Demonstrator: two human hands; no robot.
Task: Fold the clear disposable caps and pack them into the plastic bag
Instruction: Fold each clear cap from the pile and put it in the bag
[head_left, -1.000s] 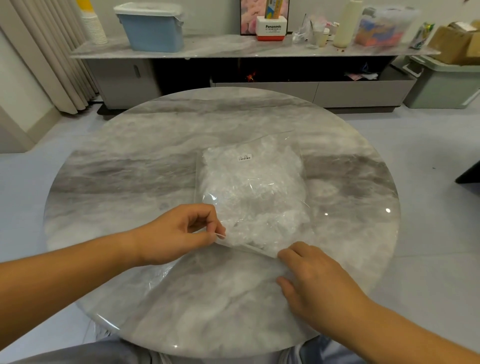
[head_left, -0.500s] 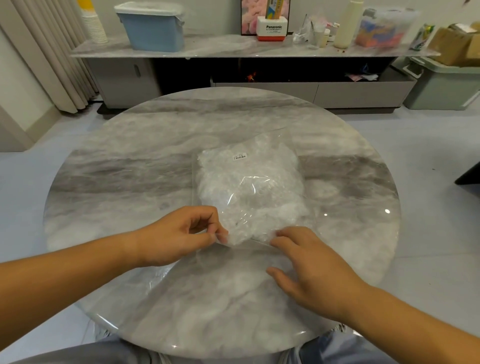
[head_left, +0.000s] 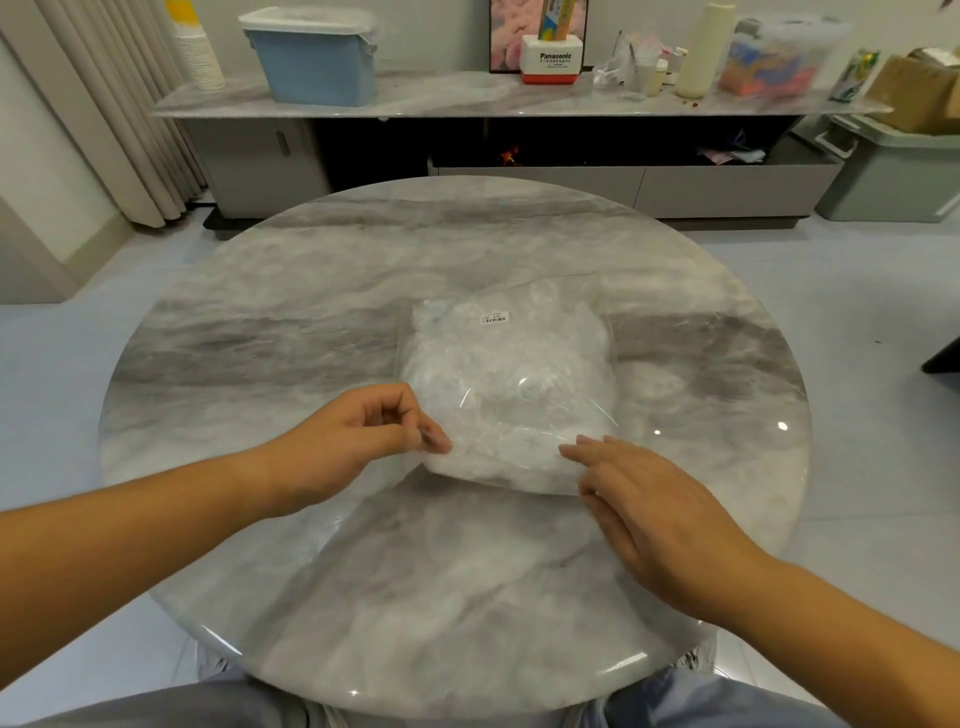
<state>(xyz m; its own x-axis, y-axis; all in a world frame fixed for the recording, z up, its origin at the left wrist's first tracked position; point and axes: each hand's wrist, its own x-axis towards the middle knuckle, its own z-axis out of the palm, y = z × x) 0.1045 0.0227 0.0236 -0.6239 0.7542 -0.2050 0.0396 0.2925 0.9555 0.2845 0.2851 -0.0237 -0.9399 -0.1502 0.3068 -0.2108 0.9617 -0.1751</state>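
A clear plastic bag (head_left: 506, 384) stuffed with crumpled clear caps lies in the middle of the round marble table (head_left: 260, 332); a small white barcode label sits on its far side. My left hand (head_left: 363, 441) pinches the bag's near left corner between thumb and forefinger. My right hand (head_left: 644, 499) lies with straight fingers on the bag's near right edge, where the flap is turned over onto the bag. Single caps inside cannot be told apart.
Beyond the table runs a low marble sideboard (head_left: 467, 98) with a blue lidded bin (head_left: 317, 57), a stack of paper cups (head_left: 200, 57), a white and red box, bottles and a clear container. A grey storage tub (head_left: 893, 171) stands on the floor at the right, curtains at the left.
The bag's near flap has been folded up and away onto the bag. My right hand slid forward and flattened on that fold; my left hand kept its pinch and moved slightly forward.
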